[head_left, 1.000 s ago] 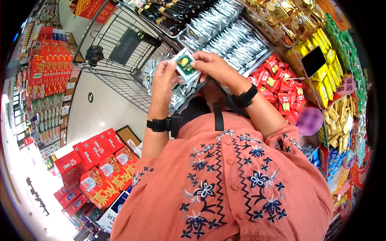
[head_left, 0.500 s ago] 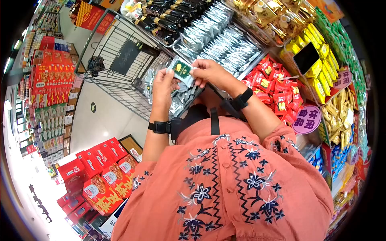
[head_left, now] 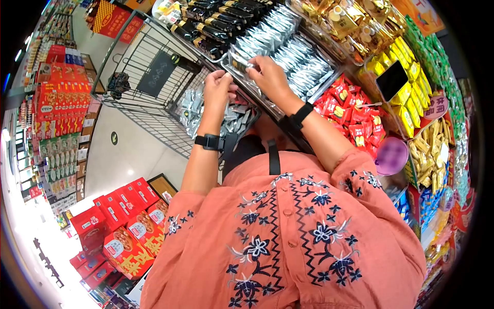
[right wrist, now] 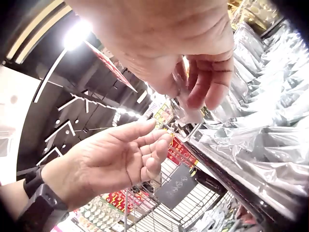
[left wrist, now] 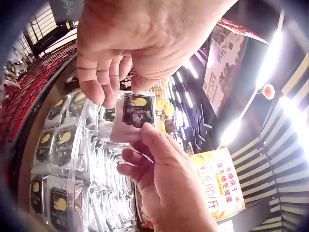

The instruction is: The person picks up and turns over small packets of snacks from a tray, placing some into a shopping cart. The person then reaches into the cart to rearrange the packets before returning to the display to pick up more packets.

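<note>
My right hand (head_left: 270, 81) pinches a silver packet (left wrist: 133, 117) with a dark label and yellow print, at the near-left edge of a tray of silver packets (head_left: 303, 67). In the right wrist view, the fingers of my right hand (right wrist: 198, 72) partly cover the packet (right wrist: 188, 110). Just left of it, my left hand (head_left: 217, 91) hangs in the air by the cart's edge, holding nothing. The right wrist view shows the palm of my left hand (right wrist: 116, 157), its fingers loosely bent.
A wire shopping cart (head_left: 149, 121) stands at the left with silver packets (head_left: 193, 110) inside. Red packets (head_left: 350, 110), yellow packets (head_left: 409, 110) and dark packets (head_left: 211, 26) lie around the tray. A dark screen (head_left: 391, 81) stands above the yellow ones. Red boxes (head_left: 126, 242) are stacked lower left.
The green-labelled packet is no longer between both hands. My left hand has let go, and my right hand has moved up toward the silver packets' tray, apart from the left.
</note>
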A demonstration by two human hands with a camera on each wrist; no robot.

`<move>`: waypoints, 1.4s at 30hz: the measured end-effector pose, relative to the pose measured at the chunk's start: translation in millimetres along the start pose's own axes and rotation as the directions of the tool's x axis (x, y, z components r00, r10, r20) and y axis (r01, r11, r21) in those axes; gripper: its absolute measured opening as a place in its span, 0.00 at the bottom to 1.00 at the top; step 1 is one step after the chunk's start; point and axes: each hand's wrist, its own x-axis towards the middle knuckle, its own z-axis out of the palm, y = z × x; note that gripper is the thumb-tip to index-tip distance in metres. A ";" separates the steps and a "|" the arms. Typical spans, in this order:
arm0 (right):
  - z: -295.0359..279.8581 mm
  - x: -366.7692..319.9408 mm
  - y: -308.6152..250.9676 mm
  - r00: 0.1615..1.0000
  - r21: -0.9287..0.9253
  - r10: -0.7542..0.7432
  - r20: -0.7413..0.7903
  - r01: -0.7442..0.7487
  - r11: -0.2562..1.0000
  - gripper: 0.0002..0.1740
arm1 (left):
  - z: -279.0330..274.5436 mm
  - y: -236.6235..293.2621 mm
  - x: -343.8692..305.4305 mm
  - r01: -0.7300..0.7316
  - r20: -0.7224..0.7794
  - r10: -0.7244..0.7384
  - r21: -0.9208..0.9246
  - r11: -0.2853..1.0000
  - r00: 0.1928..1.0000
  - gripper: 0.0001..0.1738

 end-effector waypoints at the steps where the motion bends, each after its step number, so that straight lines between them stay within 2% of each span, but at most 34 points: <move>1: 1.8 4.8 2.2 0.999 -0.011 -0.018 -0.030 0.017 1.000 0.11 | 1.3 0.4 3.6 0.007 0.005 -0.007 0.005 1.000 1.000 0.24; 12: 23.9 13.5 18.2 0.998 -0.165 0.012 -0.063 -0.022 0.986 0.10 | 15.0 -12.6 24.2 -0.005 0.027 0.004 0.055 0.998 1.000 0.27; 15: 25.1 14.1 17.8 0.997 -0.180 -0.034 -0.072 0.020 0.983 0.11 | 18.6 -10.6 24.7 -0.036 0.039 0.032 0.093 0.995 0.999 0.30; 18: 24.6 14.2 15.2 0.996 -0.191 -0.051 -0.079 0.035 0.981 0.13 | 24.7 -9.2 27.3 -0.027 0.060 0.024 0.048 0.999 0.998 0.33; 21: 22.4 12.0 12.6 0.998 -0.242 -0.022 -0.056 0.008 0.970 0.16 | 28.8 -9.2 32.4 -0.033 0.041 0.027 0.147 0.989 0.999 0.33; 24: 18.6 7.7 11.7 0.993 -0.258 -0.070 -0.093 0.044 0.965 0.16 | 30.6 -10.1 36.2 -0.038 0.063 0.030 0.121 0.992 0.998 0.35; 27: 16.4 7.6 15.0 0.996 -0.109 -0.024 -0.088 0.014 0.994 0.17 | 32.5 -8.4 39.0 -0.040 0.076 0.028 0.151 0.988 0.997 0.37; 30: 17.3 8.4 19.5 0.996 0.028 0.088 -0.011 -0.087 0.996 0.18 | 35.6 -9.9 43.2 -0.069 0.047 0.060 0.218 0.973 0.997 0.39; 33: 23.2 9.2 19.7 0.996 0.033 0.087 -0.022 -0.086 0.996 0.19 | 31.1 -25.3 61.3 -0.228 0.067 0.219 0.373 0.899 0.973 0.41; 36: 31.1 10.0 23.8 0.998 0.065 0.040 -0.046 -0.037 0.997 0.19 | 35.8 -25.3 61.2 -0.287 -0.003 0.309 0.358 0.889 0.951 0.37; 39: 35.0 10.6 27.2 0.998 0.050 0.006 -0.056 -0.003 0.999 0.19 | 36.4 -17.5 57.5 -0.332 0.008 0.369 0.455 0.827 0.929 0.36; 42: 32.4 10.1 24.9 0.999 0.037 0.012 -0.038 -0.011 0.999 0.18 | 32.7 -29.3 68.7 -0.364 0.027 0.386 0.399 0.842 0.922 0.36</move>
